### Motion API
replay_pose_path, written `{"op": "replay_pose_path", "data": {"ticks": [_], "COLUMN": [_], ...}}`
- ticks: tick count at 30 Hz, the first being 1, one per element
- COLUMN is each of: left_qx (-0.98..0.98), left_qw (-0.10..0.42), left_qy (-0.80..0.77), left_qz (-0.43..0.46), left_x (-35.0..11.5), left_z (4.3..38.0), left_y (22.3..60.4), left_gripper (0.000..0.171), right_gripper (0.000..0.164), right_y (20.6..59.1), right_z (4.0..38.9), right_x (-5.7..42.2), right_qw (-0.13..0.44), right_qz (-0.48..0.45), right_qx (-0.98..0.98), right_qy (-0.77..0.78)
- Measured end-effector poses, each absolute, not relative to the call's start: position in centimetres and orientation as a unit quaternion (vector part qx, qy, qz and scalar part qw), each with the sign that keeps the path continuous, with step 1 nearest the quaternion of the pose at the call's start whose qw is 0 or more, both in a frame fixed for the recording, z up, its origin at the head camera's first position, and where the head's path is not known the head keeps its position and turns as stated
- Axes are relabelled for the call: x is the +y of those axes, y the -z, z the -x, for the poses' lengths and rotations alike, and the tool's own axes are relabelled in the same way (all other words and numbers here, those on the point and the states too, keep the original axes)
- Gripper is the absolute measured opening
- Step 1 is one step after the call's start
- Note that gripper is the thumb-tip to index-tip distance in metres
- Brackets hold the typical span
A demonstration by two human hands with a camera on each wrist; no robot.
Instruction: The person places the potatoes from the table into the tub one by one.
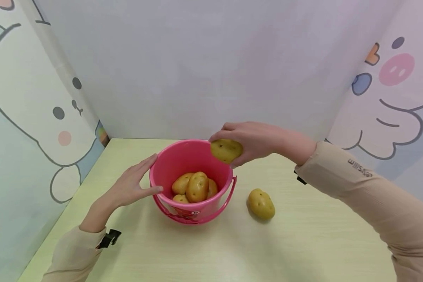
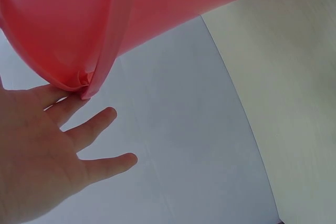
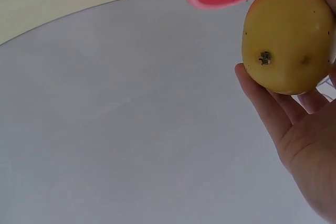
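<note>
A pink bucket point(image 1: 194, 150) stands upright on the table, with several yellow potatoes point(image 1: 197, 187) inside. At the bucket's left side, my left hand point(image 1: 132, 182) touches the rim with spread, fairly straight fingers. The left wrist view shows that hand point(image 2: 47, 145) by the rim where the pink handle point(image 2: 113, 35) joins. Over the right part of the rim, my right hand point(image 1: 255, 141) grips another potato point(image 1: 226, 150) between thumb and fingers. From the right wrist, this potato point(image 3: 289, 35) appears held from below, close to the bucket's rim point(image 3: 210, 1).
One more potato point(image 1: 261, 204) lies on the pale yellow table point(image 1: 303, 235), right of the bucket. The bucket's handle hangs down on its near side. A plain white wall point(image 1: 204, 70) rises behind, and side panels with cartoon animals point(image 1: 67, 129) flank the table.
</note>
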State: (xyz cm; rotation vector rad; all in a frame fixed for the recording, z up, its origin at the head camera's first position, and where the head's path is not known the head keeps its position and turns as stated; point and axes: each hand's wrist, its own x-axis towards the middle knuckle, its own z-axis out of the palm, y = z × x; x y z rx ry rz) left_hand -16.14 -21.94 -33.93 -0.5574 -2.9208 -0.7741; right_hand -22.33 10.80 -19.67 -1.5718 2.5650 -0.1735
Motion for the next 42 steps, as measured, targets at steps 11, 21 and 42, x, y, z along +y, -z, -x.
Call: {"op": "replay_pose_path", "data": {"ticks": [11,21,42], "left_qx": [-0.948,-0.948,-0.949], "left_qw": [0.039,0.036,0.034], "left_qy": [0.255,0.256,0.256], "left_qz": [0.184,0.186,0.182], "left_x": [-22.1,-22.1,-22.1], "left_z": [16.1,16.1,16.1], "left_y": [34.0,34.1,34.1], "left_gripper": [0.091,0.091,0.091], "right_gripper": [0.066,0.070,0.069], "right_y": [19.5,20.2,21.1], "right_z": [23.1,23.8,25.1], "right_x": [7.5,5.2,1.9], "right_qw": [0.116,0.151,0.184], "right_qz": [0.493,0.469,0.438], "right_qx": [0.861,0.868,0.878], "right_qy": [0.054,0.064,0.060]}}
